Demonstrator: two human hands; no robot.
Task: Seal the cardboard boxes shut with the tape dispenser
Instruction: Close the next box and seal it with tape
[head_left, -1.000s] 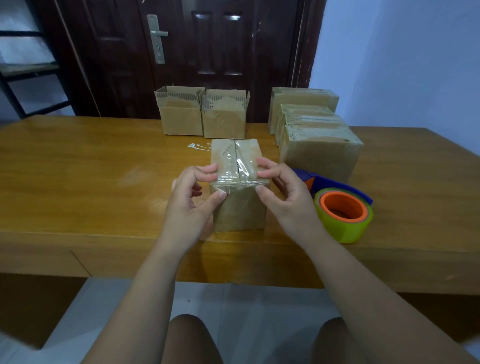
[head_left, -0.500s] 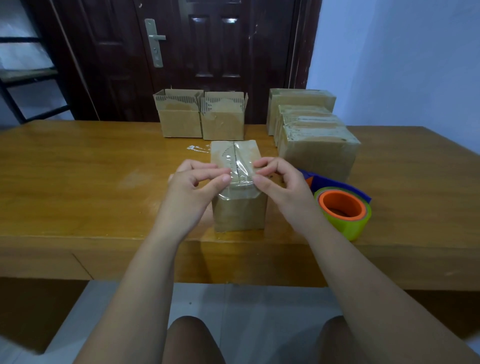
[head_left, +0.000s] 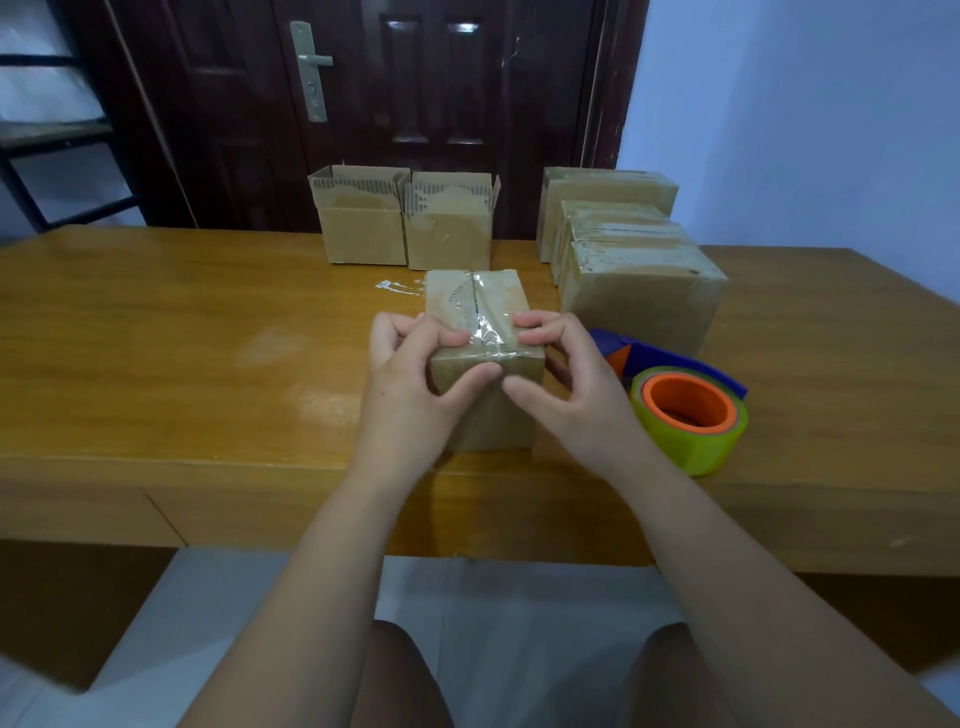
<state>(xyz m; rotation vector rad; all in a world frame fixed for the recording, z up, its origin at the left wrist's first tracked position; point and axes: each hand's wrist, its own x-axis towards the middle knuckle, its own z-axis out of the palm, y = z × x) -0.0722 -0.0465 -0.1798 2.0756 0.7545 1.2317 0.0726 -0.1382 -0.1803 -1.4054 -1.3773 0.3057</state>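
Observation:
A small cardboard box (head_left: 475, 299) stands near the table's front edge with clear tape along its top seam. My left hand (head_left: 410, 395) holds its left front corner, fingers on the top and thumb on the front face. My right hand (head_left: 566, 384) holds the right front corner the same way, thumb pressing the front. The tape dispenser (head_left: 685, 410), blue with an orange core and a yellow-green roll, lies on the table just right of my right hand.
Two open-topped boxes (head_left: 402, 223) stand at the back centre. A group of several taped boxes (head_left: 639, 280) sits at the back right. A scrap of clear tape (head_left: 397, 286) lies left of the box. The wooden table (head_left: 156, 332) fronts a dark door.
Both thumbs have moved down from the box's top front edge onto its front face, pressing the tape end there. The box and the dispenser stay in place.

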